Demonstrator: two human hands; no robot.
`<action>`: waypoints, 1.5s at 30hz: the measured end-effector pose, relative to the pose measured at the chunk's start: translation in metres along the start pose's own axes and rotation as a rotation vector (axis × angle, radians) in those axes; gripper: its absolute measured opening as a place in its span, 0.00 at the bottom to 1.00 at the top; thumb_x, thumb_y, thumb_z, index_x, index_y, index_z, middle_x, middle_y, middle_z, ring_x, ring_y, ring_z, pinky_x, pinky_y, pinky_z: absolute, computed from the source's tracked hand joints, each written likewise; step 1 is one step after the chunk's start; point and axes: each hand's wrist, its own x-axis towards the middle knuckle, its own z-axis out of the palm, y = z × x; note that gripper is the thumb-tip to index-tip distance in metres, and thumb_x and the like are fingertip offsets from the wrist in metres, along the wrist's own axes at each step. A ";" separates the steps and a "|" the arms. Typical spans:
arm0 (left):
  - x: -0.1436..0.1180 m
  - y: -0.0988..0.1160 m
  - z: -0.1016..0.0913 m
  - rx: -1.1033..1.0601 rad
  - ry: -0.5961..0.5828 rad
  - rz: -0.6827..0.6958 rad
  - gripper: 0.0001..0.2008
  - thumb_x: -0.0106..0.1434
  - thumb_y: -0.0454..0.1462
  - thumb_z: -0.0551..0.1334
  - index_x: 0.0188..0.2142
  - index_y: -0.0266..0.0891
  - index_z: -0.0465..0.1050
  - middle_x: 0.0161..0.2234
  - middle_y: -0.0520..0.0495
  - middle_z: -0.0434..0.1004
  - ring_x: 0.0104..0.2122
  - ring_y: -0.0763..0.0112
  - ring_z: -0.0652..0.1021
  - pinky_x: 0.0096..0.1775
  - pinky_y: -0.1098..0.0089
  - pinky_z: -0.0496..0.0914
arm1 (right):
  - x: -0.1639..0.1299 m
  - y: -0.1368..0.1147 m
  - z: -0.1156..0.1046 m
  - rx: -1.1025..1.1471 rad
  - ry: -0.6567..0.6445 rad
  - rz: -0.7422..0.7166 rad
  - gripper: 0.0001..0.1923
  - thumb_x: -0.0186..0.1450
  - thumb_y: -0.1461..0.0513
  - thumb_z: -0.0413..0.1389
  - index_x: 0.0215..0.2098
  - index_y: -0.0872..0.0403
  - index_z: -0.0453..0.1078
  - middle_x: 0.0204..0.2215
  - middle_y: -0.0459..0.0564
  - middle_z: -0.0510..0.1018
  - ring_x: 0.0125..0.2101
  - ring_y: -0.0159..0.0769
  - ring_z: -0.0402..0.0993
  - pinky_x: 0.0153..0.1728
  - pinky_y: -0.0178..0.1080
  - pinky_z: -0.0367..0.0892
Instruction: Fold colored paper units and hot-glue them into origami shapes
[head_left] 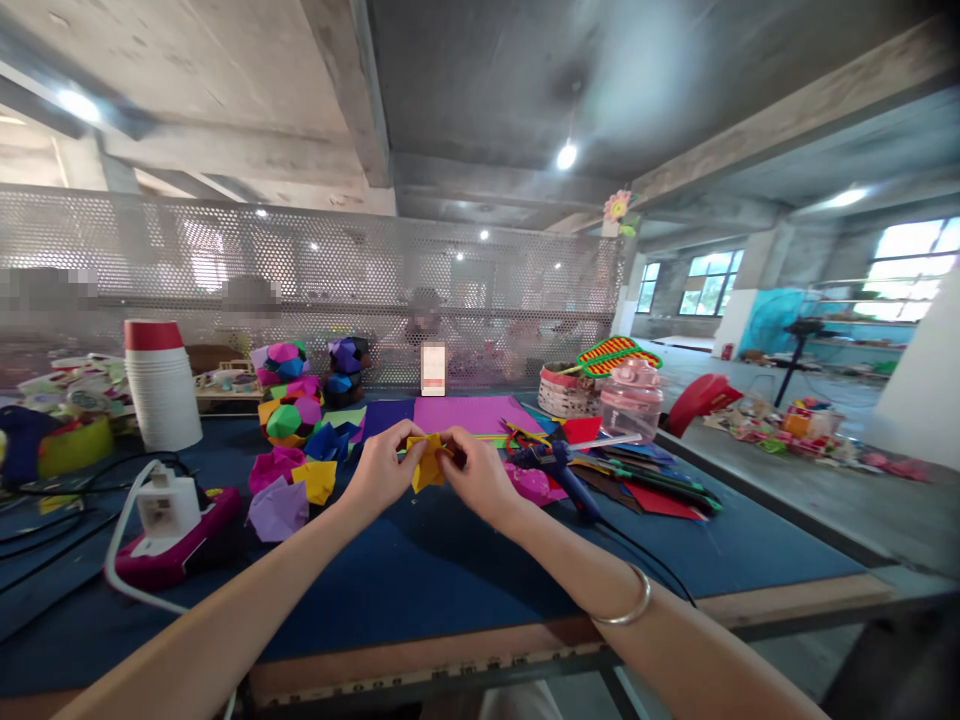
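Note:
Between my two hands, above the blue table top (420,590), is a folded piece of yellow paper (429,468). My left hand (386,465) pinches its left side, fingers closed. From the right, my right hand (480,472) is closed on the same paper, which partly hides behind the fingertips. Left of my left hand lie loose folded paper pieces: a purple one (279,512), a yellow one (315,481) and a magenta one (274,468). A blue glue gun (566,475) rests just right of my right hand, beside a crumpled pink paper piece (528,484).
Several multicoloured paper balls (289,410) stand behind the loose pieces. At left are stacked paper cups (159,390) and a magenta power strip (180,540) with a cable. Coloured sheets (472,415), a pink bottle (631,400) and a basket (562,392) sit before a perforated metal screen (315,260).

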 end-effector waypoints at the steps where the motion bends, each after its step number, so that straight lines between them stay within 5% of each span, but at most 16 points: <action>1: 0.000 -0.001 0.001 -0.008 0.004 -0.010 0.08 0.60 0.37 0.54 0.31 0.37 0.71 0.26 0.52 0.73 0.27 0.75 0.71 0.29 0.76 0.63 | 0.000 0.000 0.000 0.018 0.007 0.005 0.07 0.61 0.65 0.49 0.36 0.55 0.68 0.25 0.45 0.73 0.25 0.30 0.67 0.28 0.31 0.59; 10: 0.002 -0.003 0.005 -0.202 0.001 -0.040 0.08 0.59 0.36 0.56 0.37 0.39 0.71 0.36 0.47 0.77 0.38 0.68 0.76 0.40 0.71 0.69 | 0.000 -0.001 0.002 0.103 0.020 0.043 0.11 0.59 0.66 0.49 0.39 0.54 0.67 0.27 0.45 0.72 0.27 0.31 0.68 0.29 0.32 0.61; 15: 0.003 -0.003 0.004 -0.199 0.009 -0.088 0.08 0.58 0.38 0.57 0.34 0.37 0.72 0.32 0.48 0.77 0.31 0.71 0.76 0.34 0.74 0.69 | 0.000 -0.005 0.000 0.147 0.042 0.043 0.15 0.58 0.66 0.49 0.44 0.53 0.65 0.23 0.42 0.67 0.24 0.30 0.64 0.27 0.31 0.60; 28: 0.003 -0.003 0.001 -0.275 -0.008 -0.217 0.11 0.53 0.39 0.59 0.32 0.34 0.76 0.22 0.50 0.73 0.22 0.74 0.70 0.24 0.75 0.64 | 0.001 0.002 0.005 0.315 -0.066 0.036 0.06 0.59 0.64 0.49 0.33 0.54 0.66 0.22 0.41 0.65 0.23 0.28 0.60 0.27 0.30 0.59; 39: 0.003 0.006 0.001 -0.397 -0.035 -0.452 0.09 0.48 0.37 0.62 0.29 0.34 0.75 0.16 0.54 0.70 0.17 0.76 0.70 0.20 0.77 0.63 | -0.001 -0.006 -0.006 -0.069 -0.112 -0.169 0.10 0.61 0.70 0.48 0.33 0.52 0.69 0.30 0.47 0.75 0.34 0.34 0.69 0.37 0.33 0.61; 45: 0.002 0.011 -0.001 -0.551 -0.103 -0.537 0.13 0.46 0.38 0.63 0.32 0.34 0.74 0.23 0.51 0.75 0.23 0.72 0.75 0.23 0.74 0.68 | -0.001 -0.001 -0.007 -0.103 -0.080 -0.194 0.11 0.62 0.70 0.49 0.36 0.52 0.70 0.32 0.48 0.77 0.34 0.34 0.70 0.38 0.34 0.61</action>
